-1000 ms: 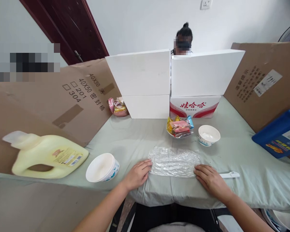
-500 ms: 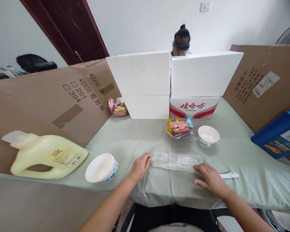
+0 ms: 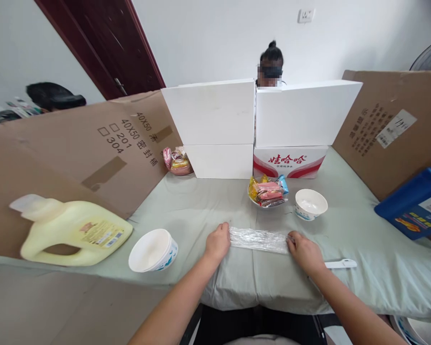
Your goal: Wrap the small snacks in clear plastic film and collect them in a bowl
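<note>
Pinching the left end of a narrow, crinkled band of clear plastic film [image 3: 259, 239] in the left hand [image 3: 217, 242], with fingers curled closed. Gripping the right end likewise between thumb and fingers of the right hand [image 3: 305, 249]. Spanning the gap between both grips with the band, nearly straight, above or on a table draped in pale green cloth [image 3: 201, 206]; hard to tell whether lifted or lying flat. To the right of the band, just beside the right wrist: a slim white plastic utensil [image 3: 343, 264], one end hidden. To the left of the band, well apart: a round white paper bowl with blue print [image 3: 171, 256], then, farther left, a pale yellow plastic bottle with a loop handle [image 3: 68, 215]. Well to the right of the band: a blue plastic jug with a white label [image 3: 409, 201]. Beyond the band's right end: a smaller-looking white bowl with blue marks [image 3: 307, 214]. Directly beyond the band: a heap of brightly wrapped snacks [image 3: 267, 189] in a bowl. Farthest beyond the band: a white carton with red print [image 3: 289, 160], plain white boxes [image 3: 219, 120], and a person [image 3: 272, 53] behind.
</note>
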`<state>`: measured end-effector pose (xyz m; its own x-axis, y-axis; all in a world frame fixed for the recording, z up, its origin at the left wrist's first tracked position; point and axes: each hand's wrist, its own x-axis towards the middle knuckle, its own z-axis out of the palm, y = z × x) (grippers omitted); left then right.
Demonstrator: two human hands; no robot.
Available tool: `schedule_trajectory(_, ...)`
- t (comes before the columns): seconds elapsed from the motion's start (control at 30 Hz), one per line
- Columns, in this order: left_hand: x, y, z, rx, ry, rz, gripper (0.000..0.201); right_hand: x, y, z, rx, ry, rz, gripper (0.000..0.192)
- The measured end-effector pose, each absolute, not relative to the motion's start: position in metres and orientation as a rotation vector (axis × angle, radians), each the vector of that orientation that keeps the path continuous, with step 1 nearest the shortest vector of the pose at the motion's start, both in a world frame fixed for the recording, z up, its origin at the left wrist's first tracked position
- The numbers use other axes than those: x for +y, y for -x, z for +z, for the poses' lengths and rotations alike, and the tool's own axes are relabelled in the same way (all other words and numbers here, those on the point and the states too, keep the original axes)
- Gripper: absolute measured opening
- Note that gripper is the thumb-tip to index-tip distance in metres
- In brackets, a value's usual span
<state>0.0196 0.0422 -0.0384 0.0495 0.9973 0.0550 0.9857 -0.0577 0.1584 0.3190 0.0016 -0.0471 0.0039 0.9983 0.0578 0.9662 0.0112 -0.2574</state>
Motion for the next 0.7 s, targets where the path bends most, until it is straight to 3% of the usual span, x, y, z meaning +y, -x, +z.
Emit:
schedule_trajectory(0.23, 0.045, -0.026, -0.033, 2.191, -2.264, 0.251, 0.016, -0.007, -0.316, -0.040, -2.100, 1.969, -0.042, 0.028)
schedule_trajectory(0.4, 0.032, -0.044, -0.018, 2.066, -2.409, 0.411, 0.021, -0.010, -0.296, -0.028, -2.189, 1.539, -0.232, 0.031)
schedule_trajectory(0.5, 0.020, -0.064, -0.026, 1.828, -2.510, 0.456, 0.028, -0.007, -0.276, -0.033, -2.414, 1.364, -0.128, 0.051)
schedule_trajectory(0.6, 0.013, -0.075, -0.042, 1.765, -2.471, 0.367, 0.049, -0.004, -0.263, -0.046, -2.556, 1.401, 0.062, 0.077)
schedule_trajectory(0.7, 0.012, -0.074, -0.052, 1.759, -2.428, 0.259, 0.060, -0.004, -0.263, -0.056, -2.583, 1.470, 0.175, 0.085)
